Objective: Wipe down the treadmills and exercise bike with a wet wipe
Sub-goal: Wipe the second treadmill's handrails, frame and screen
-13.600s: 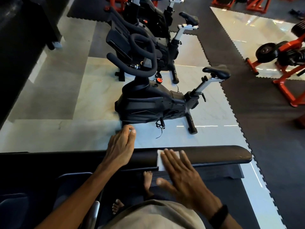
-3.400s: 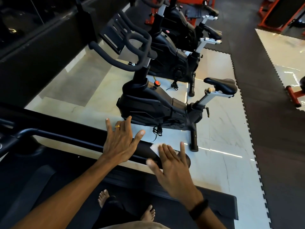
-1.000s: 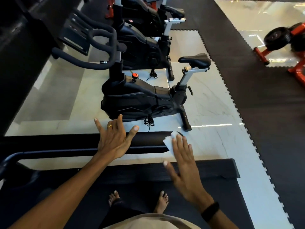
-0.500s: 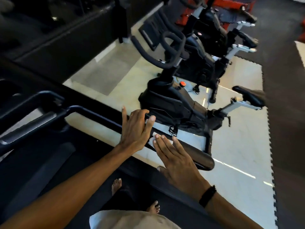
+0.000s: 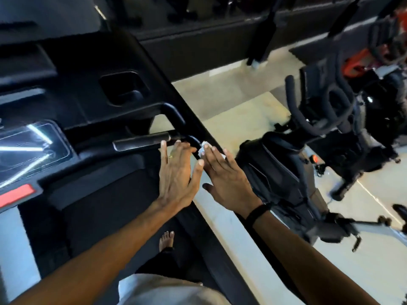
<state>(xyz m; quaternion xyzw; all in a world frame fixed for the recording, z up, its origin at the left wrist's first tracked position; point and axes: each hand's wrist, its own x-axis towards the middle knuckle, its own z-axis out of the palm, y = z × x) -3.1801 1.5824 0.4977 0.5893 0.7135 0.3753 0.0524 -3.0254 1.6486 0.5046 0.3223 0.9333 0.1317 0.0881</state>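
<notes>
The right hand lies flat, palm down, on the black side rail of the treadmill, with a white wipe pressed under its fingers. The fingers are stretched out and spread, not clenched; they pin the wipe to the rail rather than pinching it. Only a small crumpled edge of the wipe shows past the fingertips, near where the rail meets the curved end of the handlebar. A dark band circles the right wrist.

The left hand is just beside the right, also open and flat, fingers extended and holding nothing. Its fingertips reach the handlebar end, and its thumb nearly touches the right hand's index finger. A ring sits on one finger.

The treadmill console fills the left of the view, with a glossy screen catching light streaks and a red tab below it. A cup recess is set into the console's upper part. One bare foot stands on the dark belt below the arms.

To the right, on the pale tiled floor, stands a black exercise bike with looped handlebars and an orange knob, well apart from the hands. The picture is blurred toward the right edge.
</notes>
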